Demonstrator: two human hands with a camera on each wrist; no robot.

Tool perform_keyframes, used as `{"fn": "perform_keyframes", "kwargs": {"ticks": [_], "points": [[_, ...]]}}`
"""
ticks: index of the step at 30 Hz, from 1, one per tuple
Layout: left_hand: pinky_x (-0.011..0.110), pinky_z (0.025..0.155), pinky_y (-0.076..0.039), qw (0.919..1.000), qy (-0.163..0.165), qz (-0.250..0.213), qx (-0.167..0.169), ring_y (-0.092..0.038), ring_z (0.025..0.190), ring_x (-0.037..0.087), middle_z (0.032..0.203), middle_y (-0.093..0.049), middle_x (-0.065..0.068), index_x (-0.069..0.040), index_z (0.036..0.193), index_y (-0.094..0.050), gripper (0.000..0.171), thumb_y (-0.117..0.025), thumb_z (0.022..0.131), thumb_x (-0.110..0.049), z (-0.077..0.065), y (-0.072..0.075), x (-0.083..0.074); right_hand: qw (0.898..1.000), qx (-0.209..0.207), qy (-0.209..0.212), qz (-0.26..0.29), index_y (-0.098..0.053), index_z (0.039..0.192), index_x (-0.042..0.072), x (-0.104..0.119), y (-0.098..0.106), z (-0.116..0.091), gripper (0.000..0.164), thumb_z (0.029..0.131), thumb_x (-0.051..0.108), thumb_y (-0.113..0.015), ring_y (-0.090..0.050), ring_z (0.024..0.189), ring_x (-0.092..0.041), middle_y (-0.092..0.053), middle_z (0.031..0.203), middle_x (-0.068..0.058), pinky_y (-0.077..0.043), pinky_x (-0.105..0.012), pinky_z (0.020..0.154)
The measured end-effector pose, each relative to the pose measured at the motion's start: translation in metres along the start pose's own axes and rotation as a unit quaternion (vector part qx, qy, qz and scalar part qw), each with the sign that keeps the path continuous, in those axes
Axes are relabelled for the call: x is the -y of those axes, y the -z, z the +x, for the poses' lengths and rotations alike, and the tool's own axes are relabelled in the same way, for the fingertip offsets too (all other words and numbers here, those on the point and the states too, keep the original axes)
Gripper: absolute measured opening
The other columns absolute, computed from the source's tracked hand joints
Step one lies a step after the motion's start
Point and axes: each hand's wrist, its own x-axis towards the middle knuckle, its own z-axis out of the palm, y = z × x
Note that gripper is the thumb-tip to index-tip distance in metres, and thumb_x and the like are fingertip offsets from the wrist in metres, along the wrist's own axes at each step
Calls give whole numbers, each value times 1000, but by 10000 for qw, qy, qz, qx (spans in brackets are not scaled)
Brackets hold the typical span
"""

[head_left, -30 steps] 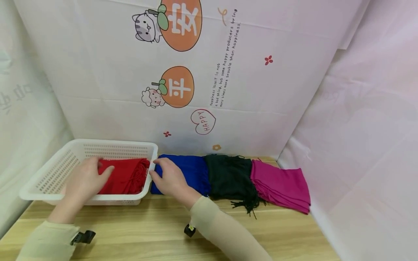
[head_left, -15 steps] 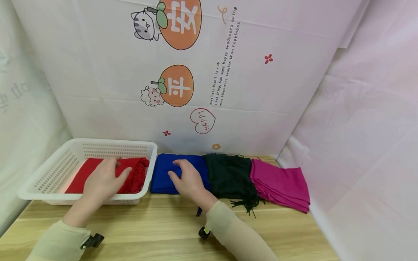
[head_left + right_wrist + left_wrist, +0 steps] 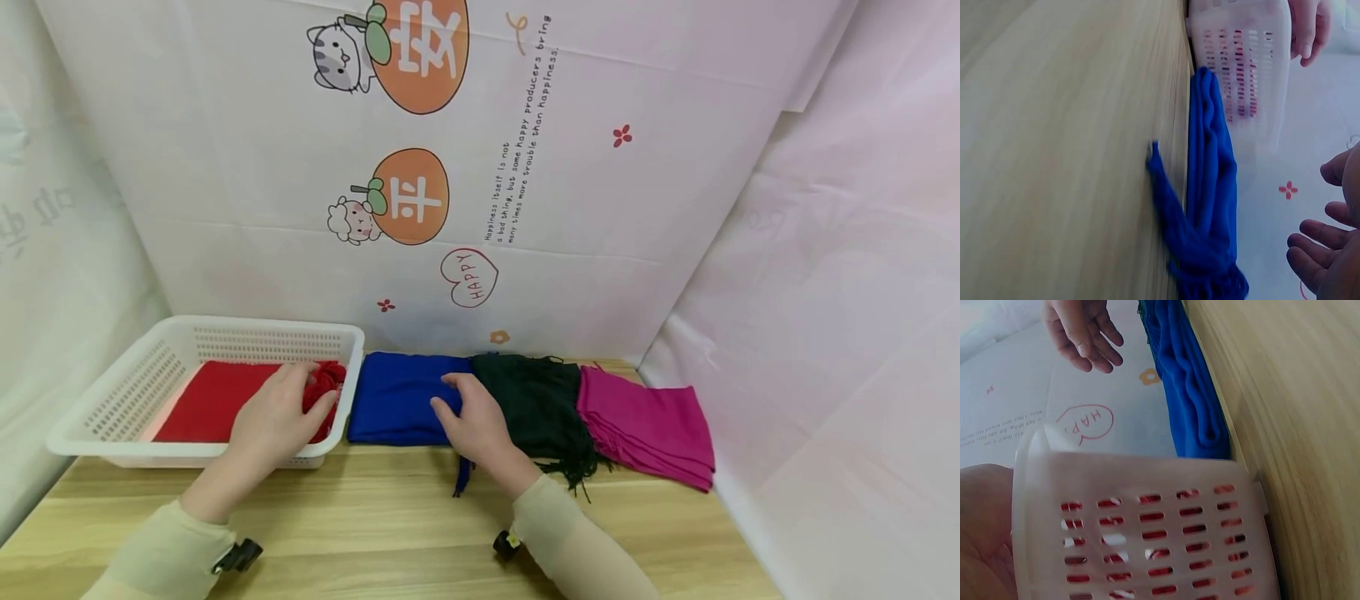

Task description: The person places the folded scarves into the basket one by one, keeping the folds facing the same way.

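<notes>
A folded red scarf (image 3: pixel 213 400) lies in the white plastic basket (image 3: pixel 105 454), its fringe bunched toward the basket's right end. Over that scarf my left hand (image 3: pixel 277 414) hovers with loosely bent fingers, gripping nothing. To the right of the basket lies a folded blue scarf (image 3: pixel 401 400), one tassel hanging past its front edge. My right hand (image 3: pixel 480 425) is held above the border between the blue scarf and a dark green scarf (image 3: pixel 528 404). Its fingers are spread and hold nothing; in the right wrist view the right hand (image 3: pixel 1335 240) stays apart from the blue scarf (image 3: pixel 1210 162).
A folded magenta scarf (image 3: pixel 648 425) ends the row on the right. All of it stands on a wooden table (image 3: pixel 375 525) against a white printed sheet (image 3: pixel 570 200). The basket's slotted wall (image 3: pixel 1135 475) stands beside the blue scarf.
Both hands have moved right. My left hand passed over the red scarf to its fringe; my right hand left the basket's rim and travelled across the blue scarf. The blue tassel has come into view.
</notes>
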Motion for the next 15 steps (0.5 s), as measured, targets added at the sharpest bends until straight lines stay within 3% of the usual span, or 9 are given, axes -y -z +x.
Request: {"fn": "perform_keyframes", "kwargs": {"ticks": [15], "points": [[47,76,-59,9953,-877,2,-400,-64,101,29,117,-64,15,1,130,-58,52,-73,94,-33,1,-13,-36,9978,-606,-273,65,-58,138,17,-47,40,-20,44,101,40,-64,-60,123,-25,-60,136,1,-51,-45,100]]}}
